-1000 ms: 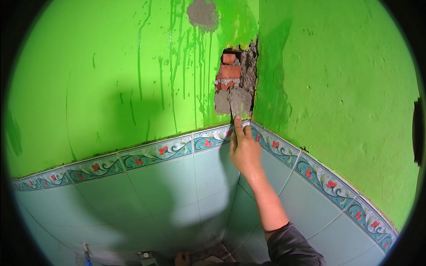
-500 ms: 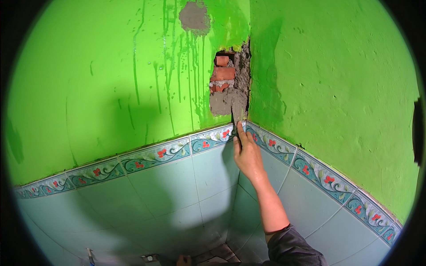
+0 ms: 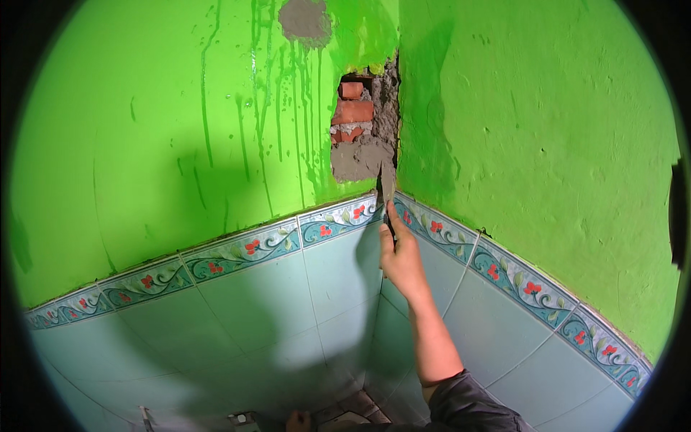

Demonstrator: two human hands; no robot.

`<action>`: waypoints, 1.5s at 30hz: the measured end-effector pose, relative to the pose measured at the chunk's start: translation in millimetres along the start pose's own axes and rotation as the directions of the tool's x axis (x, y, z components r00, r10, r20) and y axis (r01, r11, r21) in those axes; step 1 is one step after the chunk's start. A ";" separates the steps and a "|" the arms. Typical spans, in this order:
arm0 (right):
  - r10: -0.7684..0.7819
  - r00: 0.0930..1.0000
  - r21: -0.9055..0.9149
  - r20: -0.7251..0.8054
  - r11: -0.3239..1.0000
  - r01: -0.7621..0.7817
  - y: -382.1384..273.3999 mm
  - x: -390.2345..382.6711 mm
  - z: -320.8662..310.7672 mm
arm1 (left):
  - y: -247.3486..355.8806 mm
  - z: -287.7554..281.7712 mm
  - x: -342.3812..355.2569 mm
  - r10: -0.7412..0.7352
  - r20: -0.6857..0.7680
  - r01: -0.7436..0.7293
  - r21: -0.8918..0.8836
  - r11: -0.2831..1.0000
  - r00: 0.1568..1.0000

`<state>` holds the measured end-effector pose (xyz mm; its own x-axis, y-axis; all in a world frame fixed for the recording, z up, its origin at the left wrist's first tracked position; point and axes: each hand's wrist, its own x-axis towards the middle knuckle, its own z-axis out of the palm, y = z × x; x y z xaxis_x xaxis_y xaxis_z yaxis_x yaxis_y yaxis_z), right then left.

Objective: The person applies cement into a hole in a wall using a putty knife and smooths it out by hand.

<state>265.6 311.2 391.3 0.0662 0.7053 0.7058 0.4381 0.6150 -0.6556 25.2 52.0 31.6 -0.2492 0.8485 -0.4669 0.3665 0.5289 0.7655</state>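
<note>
Green wall (image 3: 144,158); trowel (image 3: 388,183) now more edge-on

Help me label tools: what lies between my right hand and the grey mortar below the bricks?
In the head view, a bladed tool: the right hand grips its handle, and its blade points up at the mortar.

Head-worn fisheye closely faces the tiled corner (image 3: 375,320).

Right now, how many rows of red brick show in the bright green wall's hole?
3: a small red top block, a wider middle block, and a jagged bottom strip above the smooth grey mortar. More may be hidden.
</note>
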 end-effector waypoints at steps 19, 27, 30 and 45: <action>0.001 0.994 0.481 0.105 0.875 -0.051 -31.6 -31.6 12.2 | -85.5 35.3 38.8 0.171 -0.338 -0.147 0.096 0.984 0.925; -0.471 0.587 0.718 0.658 0.628 -0.301 -47.8 -147.9 69.5 | -122.6 19.8 -26.4 0.044 -0.616 -0.185 -0.166 0.969 0.787; -0.489 0.258 0.546 0.833 0.655 -0.522 -56.9 -201.5 104.0 | -135.3 25.8 -64.4 -0.074 -0.722 -0.171 -0.261 0.950 0.688; -0.296 -0.641 0.622 0.708 0.692 0.368 -107.6 -489.5 306.7 | -239.2 60.0 -172.6 -0.760 -0.646 -0.200 -0.756 0.624 0.070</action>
<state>-88.9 7.9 34.0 -0.8070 -0.3843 -0.4485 -0.2299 0.9039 -0.3608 34.3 -219.8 -97.5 -0.8750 -0.3553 -0.3288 -0.3993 0.1456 0.9052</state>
